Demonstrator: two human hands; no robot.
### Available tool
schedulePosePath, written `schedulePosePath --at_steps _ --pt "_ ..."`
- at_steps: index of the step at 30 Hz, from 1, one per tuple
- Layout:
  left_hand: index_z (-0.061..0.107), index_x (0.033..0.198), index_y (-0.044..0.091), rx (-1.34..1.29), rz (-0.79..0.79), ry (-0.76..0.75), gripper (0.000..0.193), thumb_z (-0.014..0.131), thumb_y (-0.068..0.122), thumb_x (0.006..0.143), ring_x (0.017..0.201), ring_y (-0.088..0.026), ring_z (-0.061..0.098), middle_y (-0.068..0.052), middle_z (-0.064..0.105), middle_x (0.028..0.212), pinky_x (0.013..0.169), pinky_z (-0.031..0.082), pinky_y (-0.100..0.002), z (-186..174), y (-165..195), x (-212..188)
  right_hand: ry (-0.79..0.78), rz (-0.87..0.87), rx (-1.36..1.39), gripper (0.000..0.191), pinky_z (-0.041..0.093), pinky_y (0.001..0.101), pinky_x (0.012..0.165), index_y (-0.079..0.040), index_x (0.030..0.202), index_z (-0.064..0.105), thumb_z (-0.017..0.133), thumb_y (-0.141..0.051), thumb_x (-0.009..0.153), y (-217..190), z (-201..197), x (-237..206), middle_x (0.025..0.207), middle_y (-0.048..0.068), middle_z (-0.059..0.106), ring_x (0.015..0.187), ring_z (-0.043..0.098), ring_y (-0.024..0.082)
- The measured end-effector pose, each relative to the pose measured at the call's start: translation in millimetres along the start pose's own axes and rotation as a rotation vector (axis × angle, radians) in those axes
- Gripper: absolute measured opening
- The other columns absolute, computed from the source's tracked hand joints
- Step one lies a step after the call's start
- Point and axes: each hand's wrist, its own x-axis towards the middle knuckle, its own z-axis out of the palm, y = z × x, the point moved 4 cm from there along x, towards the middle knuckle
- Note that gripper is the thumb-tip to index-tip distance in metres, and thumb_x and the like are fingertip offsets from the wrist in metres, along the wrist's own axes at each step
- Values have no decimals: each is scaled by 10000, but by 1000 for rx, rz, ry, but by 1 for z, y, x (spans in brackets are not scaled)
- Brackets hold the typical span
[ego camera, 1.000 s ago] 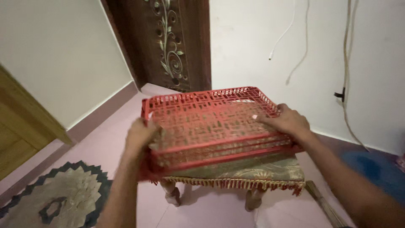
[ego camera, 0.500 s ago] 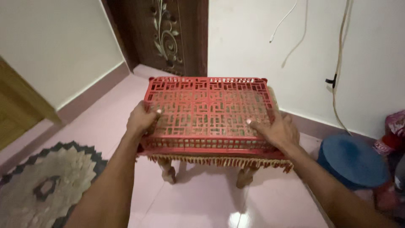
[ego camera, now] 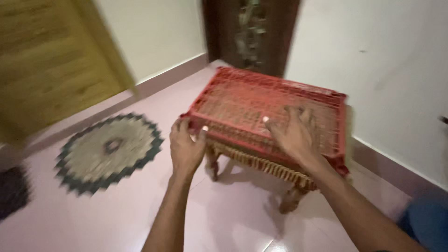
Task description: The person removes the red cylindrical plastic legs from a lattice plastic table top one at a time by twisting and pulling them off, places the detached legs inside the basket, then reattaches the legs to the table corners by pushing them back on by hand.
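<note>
A red plastic lattice crate [ego camera: 261, 100] lies upside down on a small wooden stool with a fringed cloth [ego camera: 261, 163]. My left hand [ego camera: 185, 148] grips the crate's near left corner, fingers curled over the rim. My right hand [ego camera: 294, 133] lies flat on top of the crate's mesh, fingers spread. The picture is blurred by motion.
A round patterned floor mat [ego camera: 109, 149] lies on the pink tiled floor to the left. A wooden door or cupboard [ego camera: 51, 65] stands at far left, a dark carved door [ego camera: 249, 32] behind the crate. A white wall runs on the right, and something blue [ego camera: 427, 221] sits low right.
The view has swung left and the crate now sits to the right. My left hand moved to the near left corner. My right hand stays flat on top.
</note>
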Motion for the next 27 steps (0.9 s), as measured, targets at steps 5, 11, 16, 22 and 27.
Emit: schedulePosePath --at_steps 5,11,16,22,27 --pt "607 1290 -7 74 -201 167 571 756 348 868 1266 -407 537 -235 562 1351 1056 437 -482 -84 -15 -54 -145 -306 173 694 413 557 1070 -90 1366 596 650 -592 890 -109 26 -6 1405 243 462 1309 465 431" --pt "610 1285 4 141 -373 375 531 753 304 869 1229 -389 560 -204 594 1300 1023 459 -470 -176 -12 -118 -380 -600 443 512 458 476 1039 -116 1239 686 670 -488 889 -214 47 -67 1353 180 528 1195 583 345" --pt "620 1264 -4 299 -346 548 463 746 221 879 1225 -396 569 -217 606 1299 1040 453 -467 -274 7 -193 -502 -836 545 480 486 437 988 -85 1198 692 707 -454 892 -306 63 -164 1261 208 576 1170 588 358" --pt "659 1179 2 598 -497 790 377 741 201 869 1183 -390 597 -218 648 1229 1048 460 -459 -408 34 -323 -645 -1305 838 409 496 453 966 -72 1121 737 721 -418 904 -401 43 -329 1180 178 640 1148 608 349" --pt "674 1134 -10 843 -660 1065 341 730 219 889 1133 -405 612 -213 657 1176 1009 474 -486 -493 50 -440 -1095 -1299 626 703 550 430 910 -41 1286 600 723 -548 816 -460 36 -483 1120 177 692 1027 699 324"
